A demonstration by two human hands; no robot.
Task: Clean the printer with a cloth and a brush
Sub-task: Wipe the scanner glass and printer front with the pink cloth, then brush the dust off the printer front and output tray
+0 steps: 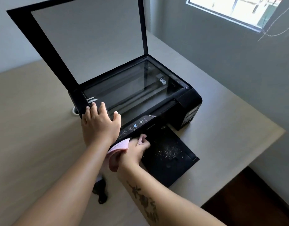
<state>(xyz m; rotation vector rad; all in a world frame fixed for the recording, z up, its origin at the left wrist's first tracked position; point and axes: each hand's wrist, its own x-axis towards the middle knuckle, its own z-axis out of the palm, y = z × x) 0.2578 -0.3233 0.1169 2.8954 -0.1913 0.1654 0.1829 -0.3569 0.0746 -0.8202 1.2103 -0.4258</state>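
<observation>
Black brush [100,191] on the table [34,128] beneath my forearms, my right hand [134,150] pinching the pink cloth [118,146] against the printer [140,101] front, crumb-dusted output tray [169,154] beside it, my left hand [99,121] spread flat on the corner, scanner lid [85,38] raised behind.

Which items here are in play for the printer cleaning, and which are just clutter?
In play: printer, pink cloth in right hand, left hand steadying the printer, brush, crumb-strewn output tray.
Clutter: white cable, window.

1 printer [140,98], 1 cloth [118,148], 2 hands [99,123]
</observation>
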